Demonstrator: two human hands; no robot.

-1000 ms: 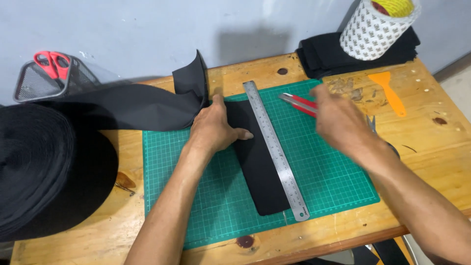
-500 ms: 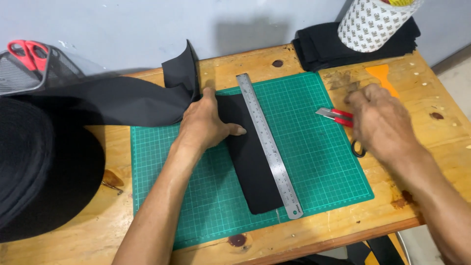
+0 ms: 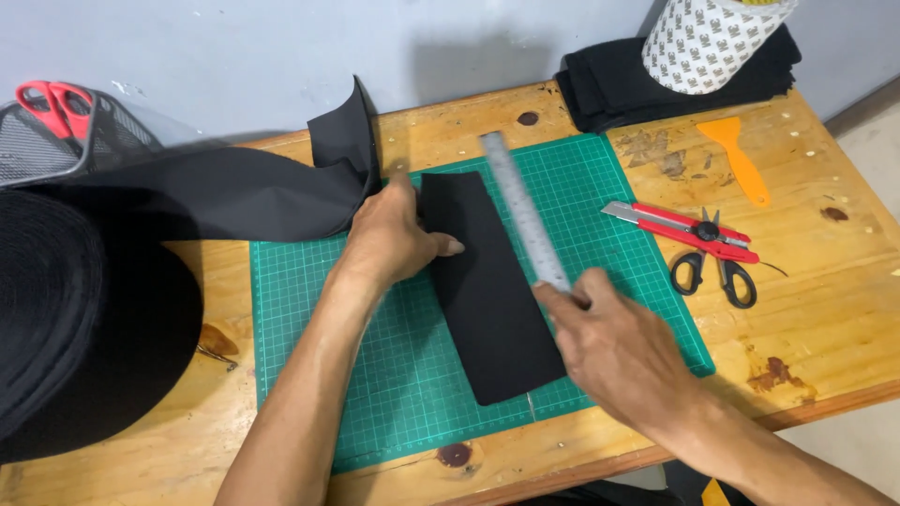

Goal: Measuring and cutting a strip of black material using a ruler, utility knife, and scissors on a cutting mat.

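A black fabric strip (image 3: 487, 290) lies lengthwise on the green cutting mat (image 3: 609, 234). My left hand (image 3: 392, 242) presses flat on the strip's upper left edge, where the wide black band (image 3: 234, 192) from the roll meets it. Along the strip's right edge lies a steel ruler (image 3: 520, 206). My right hand (image 3: 619, 351) rests over the ruler's near end, fingers on it. A red utility knife (image 3: 670, 223) lies on the table to the right of the mat, beside black-handled scissors (image 3: 717, 272).
A large roll of black band (image 3: 66, 319) fills the left side. A wire basket with red scissors (image 3: 52, 103) stands at the back left. Folded black fabric (image 3: 619, 80) and a patterned tape roll (image 3: 708, 37) sit at the back right, with an orange scraper (image 3: 741, 159) nearby.
My right hand has put the red knife down beside the scissors and come back to the near end of the ruler. The left hand stays on the fabric.
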